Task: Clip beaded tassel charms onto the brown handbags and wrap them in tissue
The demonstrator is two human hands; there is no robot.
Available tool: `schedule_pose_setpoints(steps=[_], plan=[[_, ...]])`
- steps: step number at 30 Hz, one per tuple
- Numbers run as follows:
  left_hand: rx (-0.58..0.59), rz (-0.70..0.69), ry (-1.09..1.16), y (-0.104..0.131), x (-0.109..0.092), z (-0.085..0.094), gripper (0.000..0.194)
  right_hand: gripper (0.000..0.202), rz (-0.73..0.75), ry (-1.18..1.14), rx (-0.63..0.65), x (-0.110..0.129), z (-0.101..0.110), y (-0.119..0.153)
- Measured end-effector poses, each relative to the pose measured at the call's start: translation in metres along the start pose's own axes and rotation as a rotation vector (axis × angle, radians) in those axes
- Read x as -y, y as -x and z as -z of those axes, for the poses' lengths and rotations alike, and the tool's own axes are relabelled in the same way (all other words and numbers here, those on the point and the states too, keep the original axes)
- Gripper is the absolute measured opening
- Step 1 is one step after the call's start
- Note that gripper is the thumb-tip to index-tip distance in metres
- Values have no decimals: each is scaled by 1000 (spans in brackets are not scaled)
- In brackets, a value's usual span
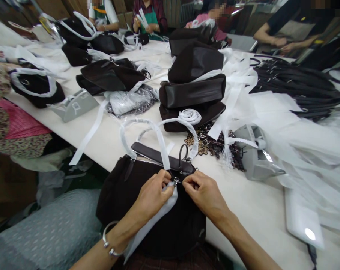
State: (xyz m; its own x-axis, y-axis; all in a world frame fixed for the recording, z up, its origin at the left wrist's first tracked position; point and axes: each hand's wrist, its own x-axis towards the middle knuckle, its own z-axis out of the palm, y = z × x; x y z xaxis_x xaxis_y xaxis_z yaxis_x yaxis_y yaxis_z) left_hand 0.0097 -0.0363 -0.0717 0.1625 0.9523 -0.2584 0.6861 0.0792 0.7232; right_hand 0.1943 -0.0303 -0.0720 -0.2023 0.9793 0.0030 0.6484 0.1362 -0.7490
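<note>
Dark brown fabric bag [122, 197], upright at the near table edge, right in front of the person, both hands at the right end of its top. Left hand [154, 193]: narrow pinch on a white strip [161, 213], by a small metal fitting [175, 181]. Right hand [205, 193]: fingertips drawn together just beside the fitting; can't tell what's between them. Done so far: both carry handles, front one [158, 137] and rear one [196, 137], look covered in white wrap along most of their visible length. Left, by my read: the spot at the front handle's right end, since the strip's long tail hangs loose down the bag's front, partly behind the left forearm. Exact fastening there too small to tell. Would call it late in the wrapping, not finished. Dark flap along the top, zip [149, 161] showing beside it. Behind: stacked dark bags [192, 92], a coiled white strip [190, 116] resting on the lowest, patterned pieces [202, 139] and a grey dispenser [253, 168] to the right.
</note>
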Motion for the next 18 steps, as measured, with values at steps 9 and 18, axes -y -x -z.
schedule_pose_setpoints(steps=[9,18], plan=[[1,64,189,-3,-8,1,26,16,-60,-11,37,4,12,-3],[-3,26,324,-13,-6,-12,38,19,116,144,124,3,31,-30]])
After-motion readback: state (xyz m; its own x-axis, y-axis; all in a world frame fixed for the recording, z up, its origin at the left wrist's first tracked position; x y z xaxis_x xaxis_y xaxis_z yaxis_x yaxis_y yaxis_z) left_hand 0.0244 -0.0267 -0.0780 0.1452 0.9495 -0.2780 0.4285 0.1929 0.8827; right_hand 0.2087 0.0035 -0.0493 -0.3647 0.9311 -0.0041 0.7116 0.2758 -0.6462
